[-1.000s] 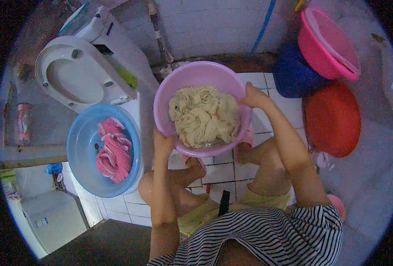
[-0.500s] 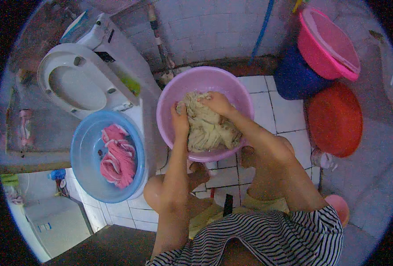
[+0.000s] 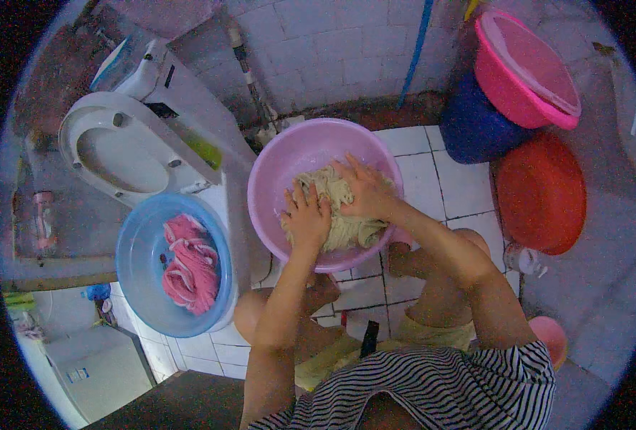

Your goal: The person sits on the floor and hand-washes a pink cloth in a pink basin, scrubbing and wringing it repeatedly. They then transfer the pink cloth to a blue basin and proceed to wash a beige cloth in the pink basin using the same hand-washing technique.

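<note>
Both my hands press down on a pale yellowish wet cloth bunched inside a pink-purple basin on the floor between my feet. My left hand lies on the cloth's left part, fingers spread and pointing away from me. Further right, my right hand rests on top of the cloth with its fingers stretched out toward the far side. Neither hand grips the cloth. What lies beneath the palms is hidden, and how much water the basin holds I cannot tell.
To the left, a blue basin holds pink-and-white fabric beside a white toilet. On the right stand a dark blue bucket, a bright pink basin, a red basin and a clear bottle. A tiled wall closes the back.
My hands have gone from curled around the cloth to spread flat on it. The left hand came nearer to me and rightward; the cloth is pushed into a flatter heap.
</note>
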`<state>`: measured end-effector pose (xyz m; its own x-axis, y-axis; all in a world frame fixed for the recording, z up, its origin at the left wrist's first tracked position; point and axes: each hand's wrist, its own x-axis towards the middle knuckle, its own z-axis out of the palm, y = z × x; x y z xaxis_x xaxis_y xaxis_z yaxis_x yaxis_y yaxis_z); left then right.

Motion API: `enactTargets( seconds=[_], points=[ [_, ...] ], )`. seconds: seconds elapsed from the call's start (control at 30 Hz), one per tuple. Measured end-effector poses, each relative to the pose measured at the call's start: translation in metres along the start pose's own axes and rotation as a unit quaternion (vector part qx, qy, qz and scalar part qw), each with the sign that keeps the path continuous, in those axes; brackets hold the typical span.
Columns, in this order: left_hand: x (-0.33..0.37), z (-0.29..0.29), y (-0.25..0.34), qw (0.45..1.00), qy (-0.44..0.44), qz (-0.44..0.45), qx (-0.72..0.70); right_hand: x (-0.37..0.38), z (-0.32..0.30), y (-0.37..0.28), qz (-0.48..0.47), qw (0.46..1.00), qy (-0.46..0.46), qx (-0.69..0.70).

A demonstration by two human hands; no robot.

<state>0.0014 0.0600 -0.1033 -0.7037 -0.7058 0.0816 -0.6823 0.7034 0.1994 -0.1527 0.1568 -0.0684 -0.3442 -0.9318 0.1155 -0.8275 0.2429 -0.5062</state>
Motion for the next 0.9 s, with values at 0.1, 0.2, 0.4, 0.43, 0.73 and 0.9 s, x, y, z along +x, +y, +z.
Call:
enactTargets(
  seconds=[0.1, 0.2, 0.4, 0.43, 0.73, 0.9],
  points=[
    [0.013, 0.015, -0.005, 0.999, 0.007, 0.022, 0.031, 0.009, 0.012, 0.008, -0.065, 0.997, 0.034, -0.013],
    [0.035, 0.014, -0.004, 0.999, -0.024, 0.000, 0.021, 0.026, 0.027, 0.009, -0.058, 0.996, 0.020, -0.059],
    [0.087, 0.038, -0.028, 0.996, -0.018, -0.043, -0.074, 0.069, 0.031, 0.000, 0.084, 0.996, -0.017, -0.028],
    [0.095, 0.022, -0.022, 0.985, -0.056, -0.081, -0.143, 0.073, 0.030, 0.002, 0.126, 0.992, -0.020, -0.006],
    [0.087, 0.020, -0.050, 0.621, -0.026, -0.237, -0.747, 0.068, 0.006, 0.024, 0.327, 0.623, -0.017, 0.710],
    [0.045, -0.034, -0.033, 0.856, -0.083, -0.073, -0.505, 0.047, 0.024, 0.041, 0.159, 0.880, -0.058, 0.444]
  ],
)
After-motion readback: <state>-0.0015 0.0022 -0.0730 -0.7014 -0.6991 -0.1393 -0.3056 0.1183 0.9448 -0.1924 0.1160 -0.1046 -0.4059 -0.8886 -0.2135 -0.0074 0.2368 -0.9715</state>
